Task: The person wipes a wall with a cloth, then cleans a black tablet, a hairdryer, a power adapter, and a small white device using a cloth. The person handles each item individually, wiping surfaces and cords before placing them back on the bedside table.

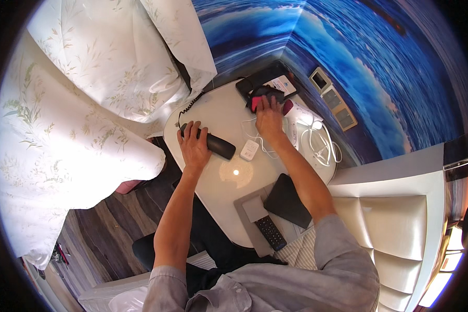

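Observation:
My left hand (193,150) grips a black telephone handset (221,147) at the left of a white glossy table (208,103). A black coiled cord (191,104) runs from the handset's far end towards the curtain. My right hand (271,117) reaches to the back of the table, its fingertips closed over a black item with a red patch (256,103); its kind is unclear. Under and behind that item lies a black telephone base (245,86) with a white printed card (282,84). Between my hands lies a white power adapter (249,150).
A white hair dryer (302,113) and a looped white cable (320,146) lie right of my right hand. Nearer me, a black flat case (282,201) and a black remote control (271,233) rest on a flat grey object (243,212). A floral curtain (113,78) hangs at left.

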Demonstrator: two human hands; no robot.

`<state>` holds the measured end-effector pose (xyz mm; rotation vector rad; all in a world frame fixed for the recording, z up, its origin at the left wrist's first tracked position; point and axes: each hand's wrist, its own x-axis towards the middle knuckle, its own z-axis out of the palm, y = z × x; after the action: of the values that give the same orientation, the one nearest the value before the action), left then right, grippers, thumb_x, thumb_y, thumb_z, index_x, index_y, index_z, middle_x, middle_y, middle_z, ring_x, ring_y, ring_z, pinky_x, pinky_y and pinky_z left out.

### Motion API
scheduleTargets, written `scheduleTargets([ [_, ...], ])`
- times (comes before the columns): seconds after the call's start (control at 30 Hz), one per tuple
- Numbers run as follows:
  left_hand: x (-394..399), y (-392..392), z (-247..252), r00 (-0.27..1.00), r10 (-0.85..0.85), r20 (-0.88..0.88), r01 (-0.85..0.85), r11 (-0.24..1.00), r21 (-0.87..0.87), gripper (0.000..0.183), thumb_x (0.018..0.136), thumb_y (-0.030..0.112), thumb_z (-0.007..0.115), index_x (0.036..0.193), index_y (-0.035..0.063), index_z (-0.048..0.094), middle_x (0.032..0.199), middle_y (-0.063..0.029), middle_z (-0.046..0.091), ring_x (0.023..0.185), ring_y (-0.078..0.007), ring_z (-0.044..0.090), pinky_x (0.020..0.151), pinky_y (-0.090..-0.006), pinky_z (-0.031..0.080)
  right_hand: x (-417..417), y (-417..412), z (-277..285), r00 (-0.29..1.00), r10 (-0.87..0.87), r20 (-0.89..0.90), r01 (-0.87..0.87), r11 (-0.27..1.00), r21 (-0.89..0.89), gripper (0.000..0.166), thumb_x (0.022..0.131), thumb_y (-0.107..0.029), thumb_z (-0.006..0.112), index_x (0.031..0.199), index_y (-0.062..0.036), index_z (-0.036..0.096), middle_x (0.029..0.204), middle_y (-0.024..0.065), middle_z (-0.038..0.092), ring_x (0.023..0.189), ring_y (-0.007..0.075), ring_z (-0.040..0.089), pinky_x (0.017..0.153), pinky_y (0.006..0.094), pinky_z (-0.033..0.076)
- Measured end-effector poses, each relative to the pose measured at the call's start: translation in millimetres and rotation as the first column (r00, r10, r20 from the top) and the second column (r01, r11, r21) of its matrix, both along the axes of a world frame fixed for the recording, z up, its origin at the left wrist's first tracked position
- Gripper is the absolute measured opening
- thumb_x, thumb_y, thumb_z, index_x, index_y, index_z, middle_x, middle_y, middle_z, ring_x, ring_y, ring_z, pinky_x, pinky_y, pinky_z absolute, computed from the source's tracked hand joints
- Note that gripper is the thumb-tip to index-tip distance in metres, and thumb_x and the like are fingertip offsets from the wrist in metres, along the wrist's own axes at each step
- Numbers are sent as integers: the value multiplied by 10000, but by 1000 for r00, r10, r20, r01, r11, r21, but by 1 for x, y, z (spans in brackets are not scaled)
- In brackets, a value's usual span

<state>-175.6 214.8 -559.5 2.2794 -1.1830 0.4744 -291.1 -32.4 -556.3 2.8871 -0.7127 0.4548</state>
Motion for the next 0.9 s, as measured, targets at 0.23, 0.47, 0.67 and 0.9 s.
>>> scheduleTargets([
  [0.23,0,-3,-3,1000,-3,17,3,1000,30,413,661,95,710,1065,108,624,1305,-111,543,1275,-326,463,1061,-575,284,29,-86,18,944,-329,21,323,935,147,432,909,-182,510,1237,92,573,1441,263,446,1332,488,406,1091,589,340],
  [0.47,36,0,44,944,-321,-75,316,817,481,509,630,46,681,1127,110,590,1175,-143,586,1144,-338,540,839,-508,492,13,-61,2,968,-233,-96,237,971,32,380,928,-197,490,1150,75,638,1302,244,566,1258,439,483,1011,525,426],
  [0.67,60,-14,68,904,-353,-241,424,670,610,447,683,174,765,1106,133,628,1033,-82,636,1049,-304,584,835,-446,532,-26,-16,-3,966,237,103,-241,970,30,275,817,-102,576,1022,53,675,1218,191,632,1194,396,541,957,489,476],
  [0.9,42,-74,87,965,-205,-166,233,957,172,505,725,348,797,1151,127,643,941,-134,656,961,-352,615,788,-469,516,-81,17,-13,878,298,375,-398,890,222,379,718,32,606,1092,40,666,1203,174,641,1146,370,577,980,434,485],
])
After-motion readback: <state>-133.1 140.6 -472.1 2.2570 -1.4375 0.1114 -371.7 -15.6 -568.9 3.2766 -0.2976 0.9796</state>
